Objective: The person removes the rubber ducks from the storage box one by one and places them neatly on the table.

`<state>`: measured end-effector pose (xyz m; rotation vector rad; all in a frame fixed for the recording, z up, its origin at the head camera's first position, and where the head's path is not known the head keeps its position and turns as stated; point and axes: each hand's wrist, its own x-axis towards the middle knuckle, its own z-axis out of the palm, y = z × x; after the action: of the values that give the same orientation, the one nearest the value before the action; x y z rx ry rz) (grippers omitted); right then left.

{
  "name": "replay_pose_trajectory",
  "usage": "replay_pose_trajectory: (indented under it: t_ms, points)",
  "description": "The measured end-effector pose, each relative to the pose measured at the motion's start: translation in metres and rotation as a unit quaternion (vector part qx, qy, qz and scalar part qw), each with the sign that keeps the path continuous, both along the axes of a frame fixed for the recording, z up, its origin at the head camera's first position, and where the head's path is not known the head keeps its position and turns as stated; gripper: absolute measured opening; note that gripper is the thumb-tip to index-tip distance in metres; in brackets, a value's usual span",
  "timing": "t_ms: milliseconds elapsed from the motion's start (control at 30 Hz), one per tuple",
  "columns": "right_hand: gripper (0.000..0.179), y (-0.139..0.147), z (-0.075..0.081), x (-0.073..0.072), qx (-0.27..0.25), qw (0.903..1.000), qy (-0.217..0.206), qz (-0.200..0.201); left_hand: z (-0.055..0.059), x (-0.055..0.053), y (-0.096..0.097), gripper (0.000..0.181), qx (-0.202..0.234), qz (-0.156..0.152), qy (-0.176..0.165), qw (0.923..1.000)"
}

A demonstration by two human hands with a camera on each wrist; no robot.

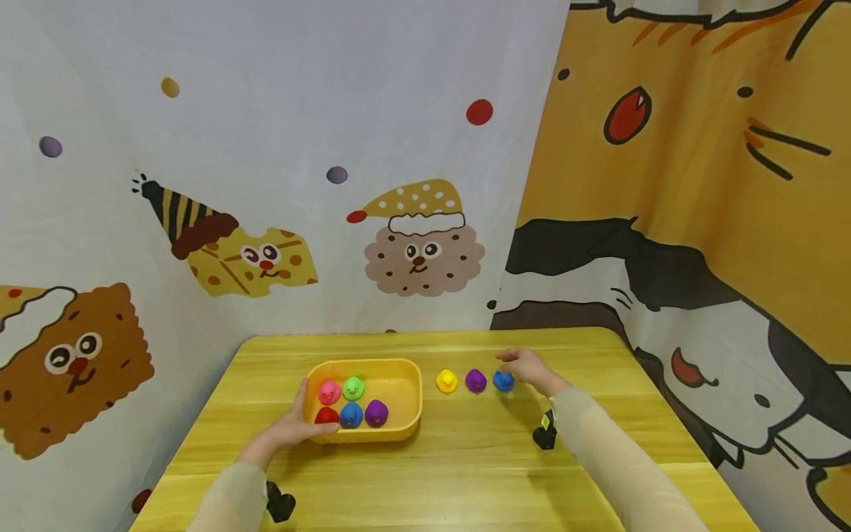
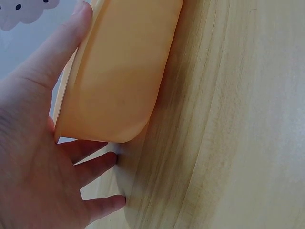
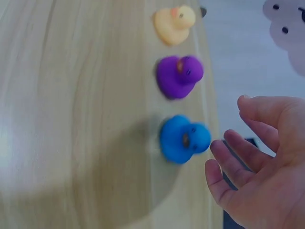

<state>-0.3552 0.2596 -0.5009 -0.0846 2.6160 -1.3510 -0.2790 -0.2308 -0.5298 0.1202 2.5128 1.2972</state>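
Over on the left, the left hand (image 1: 291, 427) has hold of the yellow plastic tray (image 1: 405, 393) at its near left corner, thumb laid along the rim and the other fingers spread apart round the end wall. That looks like a steadying hold, keeping the tray put on the wooden table (image 1: 459, 480).

Inside, five toy ducks crowd the tray's left part: pink duck (image 1: 329, 392) and green duck (image 1: 353, 389) at the back, then red duck (image 1: 326, 416), half hidden by the thumb, inner blue duck (image 1: 351, 416) and inner purple duck (image 1: 376, 414) in front. The right-hand floor lies bare, leaving room.

Past the tray wall, three more in a neat line on the wood: yellow duck (image 1: 447, 381), outer purple duck (image 1: 475, 381), outer blue duck (image 1: 503, 381), spaced apart, so each can be picked singly, I'd judge.

And at the far end, here's the right hand (image 1: 530, 369), fingers parted and loosely bent, pinching nothing, just beside that last blue one; the right wrist view shows a slim gap between them.
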Motion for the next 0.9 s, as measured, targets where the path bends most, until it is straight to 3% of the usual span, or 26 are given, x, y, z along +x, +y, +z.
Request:
replay_pose_trajectory:
  t_ms: [300, 500, 700, 900]
  points:
    - [0.034, -0.047, 0.007, 0.001, -0.061, 0.9981, -0.003, 0.01, 0.002, 0.003, -0.001, 0.129, 0.001, -0.006, 0.006, 1.0]
    - [0.033, -0.087, 0.013, 0.012, -0.107, 0.9928, -0.002, 0.054, -0.001, 0.006, -0.002, 0.13, 0.008, -0.012, 0.023, 0.9996]
    - [0.041, -0.124, 0.014, 0.015, -0.12, 0.9861, -0.018, 0.113, -0.003, 0.002, -0.001, 0.131, 0.006, 0.003, -0.002, 1.0]
    - [0.04, -0.153, 0.016, 0.018, -0.132, 0.9806, -0.03, 0.142, -0.001, 0.001, -0.002, 0.128, 0.01, 0.002, 0.008, 0.9999]
